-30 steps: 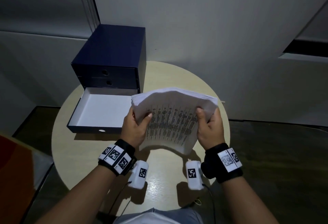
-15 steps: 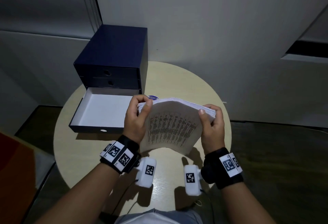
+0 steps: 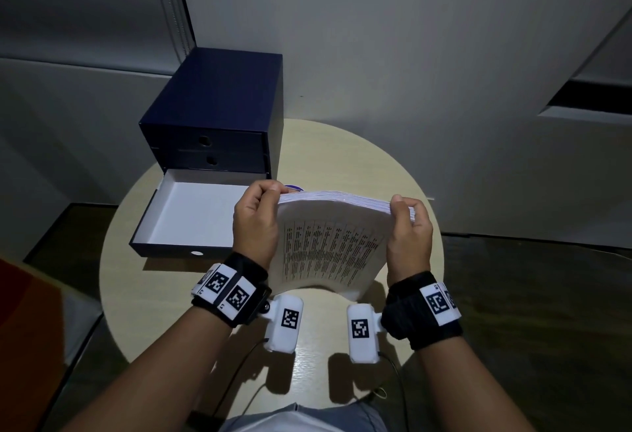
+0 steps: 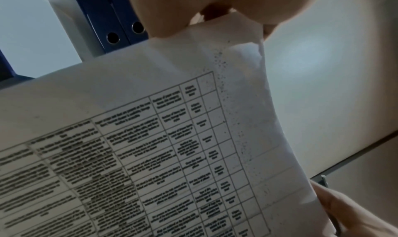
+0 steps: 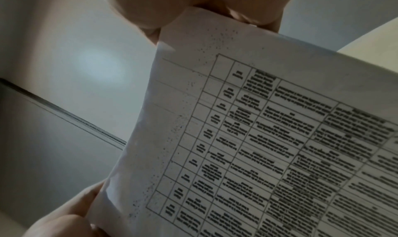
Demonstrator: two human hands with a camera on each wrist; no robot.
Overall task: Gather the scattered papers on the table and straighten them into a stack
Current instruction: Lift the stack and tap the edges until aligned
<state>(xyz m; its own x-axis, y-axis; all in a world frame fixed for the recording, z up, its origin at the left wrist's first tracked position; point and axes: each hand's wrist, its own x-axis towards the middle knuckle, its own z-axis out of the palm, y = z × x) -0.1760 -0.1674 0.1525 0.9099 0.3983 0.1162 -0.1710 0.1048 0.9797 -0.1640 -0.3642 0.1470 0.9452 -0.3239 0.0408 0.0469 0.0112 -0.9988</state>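
Head view shows the stack of papers (image 3: 330,243) held upright over the round table (image 3: 393,164), its lower edge down near the tabletop and its printed face toward the person. The left hand (image 3: 254,226) grips the upper left corner, fingers curled over the top edge; the right hand (image 3: 408,236) grips the upper right corner the same way, thumb on the near face. A second ago the sheets were fanned and bowed, with the top edges ragged and both thumbs lying lower on the page. Half a second ago the hands had climbed to the top corners. Now the top edges lie much closer together in one tidy band, and the stack stands steeper.

Left wrist view shows the printed table on the front sheet (image 4: 172,147), its corner pinched between thumb and fingers (image 4: 168,11). Right wrist view shows the same sheet (image 5: 269,138) pinched at its other top corner.

Behind and to the left stands a dark blue drawer box (image 3: 219,117), its bottom drawer (image 3: 191,216) pulled out, white inside.
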